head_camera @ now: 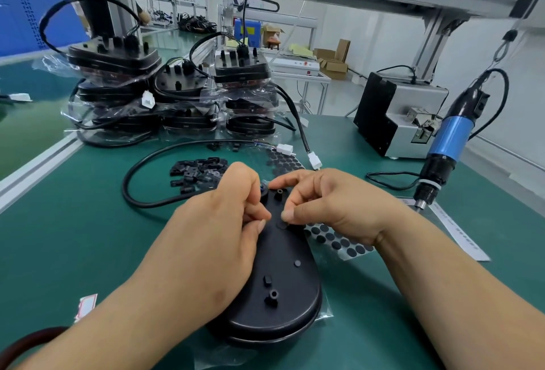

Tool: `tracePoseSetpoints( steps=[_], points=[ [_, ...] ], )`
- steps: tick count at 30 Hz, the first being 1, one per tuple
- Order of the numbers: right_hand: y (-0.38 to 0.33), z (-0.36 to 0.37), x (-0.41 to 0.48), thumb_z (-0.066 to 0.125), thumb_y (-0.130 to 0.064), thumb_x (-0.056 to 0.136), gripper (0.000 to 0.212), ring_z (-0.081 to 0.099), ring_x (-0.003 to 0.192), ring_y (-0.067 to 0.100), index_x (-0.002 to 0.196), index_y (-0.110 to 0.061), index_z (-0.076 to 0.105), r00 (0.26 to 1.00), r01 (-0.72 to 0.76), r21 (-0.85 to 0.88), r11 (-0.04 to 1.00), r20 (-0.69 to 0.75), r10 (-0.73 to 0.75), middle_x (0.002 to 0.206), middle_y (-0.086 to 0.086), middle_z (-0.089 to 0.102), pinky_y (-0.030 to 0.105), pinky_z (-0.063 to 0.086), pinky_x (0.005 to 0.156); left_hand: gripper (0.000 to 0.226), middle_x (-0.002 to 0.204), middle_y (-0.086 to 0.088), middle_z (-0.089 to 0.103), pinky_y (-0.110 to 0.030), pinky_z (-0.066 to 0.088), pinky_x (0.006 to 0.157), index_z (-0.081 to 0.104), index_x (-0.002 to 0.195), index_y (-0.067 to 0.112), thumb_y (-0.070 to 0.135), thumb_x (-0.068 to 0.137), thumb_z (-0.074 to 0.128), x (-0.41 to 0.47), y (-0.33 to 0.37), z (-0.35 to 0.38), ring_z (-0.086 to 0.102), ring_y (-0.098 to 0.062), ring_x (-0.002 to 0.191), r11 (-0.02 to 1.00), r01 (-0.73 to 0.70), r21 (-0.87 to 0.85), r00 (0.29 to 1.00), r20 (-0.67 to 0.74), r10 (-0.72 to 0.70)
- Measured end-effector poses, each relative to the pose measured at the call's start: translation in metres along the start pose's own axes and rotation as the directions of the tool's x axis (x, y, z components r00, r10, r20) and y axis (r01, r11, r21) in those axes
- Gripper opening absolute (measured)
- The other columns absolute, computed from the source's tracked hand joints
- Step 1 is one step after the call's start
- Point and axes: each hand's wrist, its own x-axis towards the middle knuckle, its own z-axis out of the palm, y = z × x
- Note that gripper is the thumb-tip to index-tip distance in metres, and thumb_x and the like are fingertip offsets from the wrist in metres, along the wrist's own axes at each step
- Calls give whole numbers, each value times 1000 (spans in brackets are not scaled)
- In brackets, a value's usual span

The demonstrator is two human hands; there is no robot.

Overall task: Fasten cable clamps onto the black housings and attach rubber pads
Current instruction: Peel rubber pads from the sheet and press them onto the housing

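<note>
So the green bench mat (88, 237) takes up most of the view, with an aluminium frame overhead. At the back there's a big pile of finished black units (177, 95) in clear bags, stacked a few high with cables looping out of them. Off to the right sits a grey and black screw feeder box (395, 116), and just beside it a blue electric screwdriver (448, 145) hangs tip-down over the mat.

Dead centre, right in front of the person, is the black housing (283, 275), lying flat on a clear bag, with small posts sticking up from it. Its black cable (138, 181) curls off to the left and round to a white connector (285, 149).

The left hand (218, 222) rests on the housing with its fingers curled in and thumb pinched to fingertip; can't tell if anything is in there. The right hand (330, 201) is also curled, thumb tip pressing on a round rubber pad (281, 224) on the housing.

A sheet of rubber pads (342, 243) pokes out under the right wrist, and a heap of cable clamps (197, 172) sits just behind the left hand.
</note>
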Motion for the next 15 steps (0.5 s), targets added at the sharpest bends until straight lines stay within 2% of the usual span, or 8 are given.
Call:
tracePoseSetpoints(
  steps=[9,13,15],
  points=[
    [-6,-1,0,73,-8,81,27,49,116,-11,60,-25,70,1000,-8,-85,996,11,9,119,-15,60,18,37,94,32,84,23,65,-38,55,71,31,93,36,20,84,58,0,2,-4,66,-4,83,998,-47,-35,998,46,49],
    [-7,-1,1,72,-9,81,30,48,118,-10,58,-27,69,1000,-2,-118,993,17,4,117,-15,60,22,36,100,26,90,28,66,-35,52,77,30,91,39,23,88,51,-2,6,-11,60,6,94,998,-51,-40,990,126,56],
    [-8,-2,1,72,-9,81,32,48,118,-9,55,-28,68,1000,2,-133,991,19,1,114,-14,61,24,37,101,21,99,26,64,-29,49,83,26,88,50,33,89,40,-4,12,-13,56,7,100,998,-65,10,981,184,62]
  ],
)
